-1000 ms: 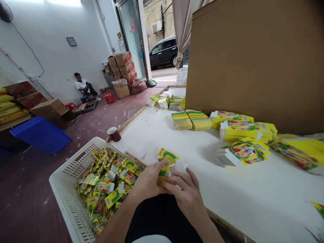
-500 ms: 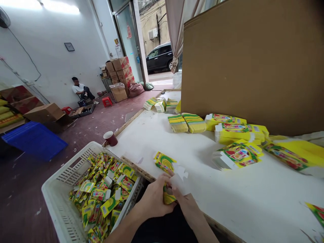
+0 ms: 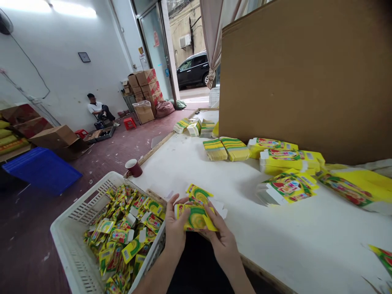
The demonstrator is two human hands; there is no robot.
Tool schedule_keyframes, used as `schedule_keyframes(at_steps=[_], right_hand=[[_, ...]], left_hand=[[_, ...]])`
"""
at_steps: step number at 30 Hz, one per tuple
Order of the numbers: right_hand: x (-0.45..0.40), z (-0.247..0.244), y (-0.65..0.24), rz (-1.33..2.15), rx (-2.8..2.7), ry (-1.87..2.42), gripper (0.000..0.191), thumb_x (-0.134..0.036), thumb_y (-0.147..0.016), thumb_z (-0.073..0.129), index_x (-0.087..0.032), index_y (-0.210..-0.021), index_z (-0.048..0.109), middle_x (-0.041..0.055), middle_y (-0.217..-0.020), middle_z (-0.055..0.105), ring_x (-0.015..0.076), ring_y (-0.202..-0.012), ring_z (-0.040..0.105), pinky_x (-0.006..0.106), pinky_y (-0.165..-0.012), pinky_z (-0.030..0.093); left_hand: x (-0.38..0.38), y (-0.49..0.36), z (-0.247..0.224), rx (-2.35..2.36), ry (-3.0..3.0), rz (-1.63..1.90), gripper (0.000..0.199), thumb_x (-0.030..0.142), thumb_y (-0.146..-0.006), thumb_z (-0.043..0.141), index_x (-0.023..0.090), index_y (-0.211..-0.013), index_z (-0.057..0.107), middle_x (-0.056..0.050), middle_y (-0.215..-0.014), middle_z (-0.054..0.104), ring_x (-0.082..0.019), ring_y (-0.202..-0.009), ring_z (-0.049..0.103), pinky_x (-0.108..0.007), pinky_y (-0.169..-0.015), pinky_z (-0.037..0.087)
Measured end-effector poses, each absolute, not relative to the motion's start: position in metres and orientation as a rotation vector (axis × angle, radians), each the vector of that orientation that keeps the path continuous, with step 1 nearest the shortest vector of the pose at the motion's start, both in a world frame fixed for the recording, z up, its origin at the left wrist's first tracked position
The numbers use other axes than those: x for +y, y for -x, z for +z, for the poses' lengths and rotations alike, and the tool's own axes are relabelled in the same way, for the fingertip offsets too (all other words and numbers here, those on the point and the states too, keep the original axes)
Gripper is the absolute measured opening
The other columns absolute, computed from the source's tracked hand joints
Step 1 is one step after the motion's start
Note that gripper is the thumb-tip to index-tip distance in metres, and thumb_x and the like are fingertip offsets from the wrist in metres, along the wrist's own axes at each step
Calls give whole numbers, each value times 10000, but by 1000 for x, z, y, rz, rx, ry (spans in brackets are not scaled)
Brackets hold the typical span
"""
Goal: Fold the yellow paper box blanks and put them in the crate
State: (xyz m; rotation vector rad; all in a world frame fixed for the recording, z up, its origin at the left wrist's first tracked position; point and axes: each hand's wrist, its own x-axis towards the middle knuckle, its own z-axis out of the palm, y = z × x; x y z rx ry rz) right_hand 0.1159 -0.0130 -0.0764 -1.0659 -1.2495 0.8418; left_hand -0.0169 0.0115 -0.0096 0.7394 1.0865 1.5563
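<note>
Between both hands, over the near table edge, is a small yellow and green printed carton (image 3: pixel 196 217). My left hand (image 3: pixel 176 224) grips its left end, thumb on the front face. On the right end, the fingers of my right hand (image 3: pixel 221 232) are closed about a yellow flap. Just beyond, another yellow carton (image 3: pixel 199 194) lies on the white table (image 3: pixel 171 167), with a white flap (image 3: pixel 219 205) showing beside it. To the left, a white plastic basket (image 3: pixel 58 232) holds many similar cartons (image 3: pixel 131 232).
A maroon mug (image 3: pixel 134 168) stands at the table's left edge. Stacks of flat cartons (image 3: pixel 226 149) and loose bundles (image 3: pixel 290 185) lie before a large cardboard sheet (image 3: pixel 306 81). A person (image 3: pixel 98 108) sits by the far wall, near stacked boxes (image 3: pixel 147 85).
The carton has turned so its printed front faces me, held lengthwise between both hands. My left hand moved left and up, away from the right one; the white flap no longer covers the fingers.
</note>
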Motion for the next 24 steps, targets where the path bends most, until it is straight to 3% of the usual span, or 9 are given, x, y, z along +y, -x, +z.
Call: schedule_keyframes(at_steps=[6,10,14,20,22,24], right_hand=[[-21,-75,-95,702,-1441,1054,541,-292,-935,575,-332,-1463,462,45,-1624,293,312,-1456,360,491,-1131,411],[-21,-66,-101,712,-1482,1076,420,-322,-917,598,-310,-1336,625,100,-1584,376,339,-1395,458,506,-1086,460],[-19,-55,-113,860,-1551,1051,353,-330,-827,711,-299,-1177,739,136,-1522,471,355,-1344,520,521,-1076,466],[-13,-57,-100,1042,-1201,1080,206,-364,-780,743,-236,-940,765,143,-1367,616,343,-1354,507,450,-972,552],[-11,-59,-93,1045,-1234,1099,306,-370,-770,753,-240,-1047,725,138,-1387,596,336,-1356,502,449,-981,542],[-6,-63,-93,1048,-1341,1087,573,-376,-756,767,-265,-1294,603,130,-1483,503,318,-1325,531,442,-971,546]], left_hand=[[25,9,6,849,-66,1712,227,383,-814,712,182,-868,621,-30,-791,704,-181,-759,714,-342,-796,572],[27,13,16,740,-59,1706,280,411,-866,613,162,-738,634,-28,-670,671,-171,-665,687,-343,-751,575],[29,19,13,767,-57,1669,277,404,-827,650,160,-696,635,-15,-623,650,-154,-606,656,-332,-723,568],[19,4,-1,746,-233,1682,317,446,-724,765,164,-828,665,-28,-782,687,-178,-781,694,-325,-798,562],[18,10,-1,775,-298,1681,336,451,-698,782,174,-832,647,-14,-774,669,-172,-774,683,-323,-786,559],[21,33,3,902,-433,1703,340,469,-700,769,187,-803,608,13,-717,623,-155,-714,654,-324,-767,553]])
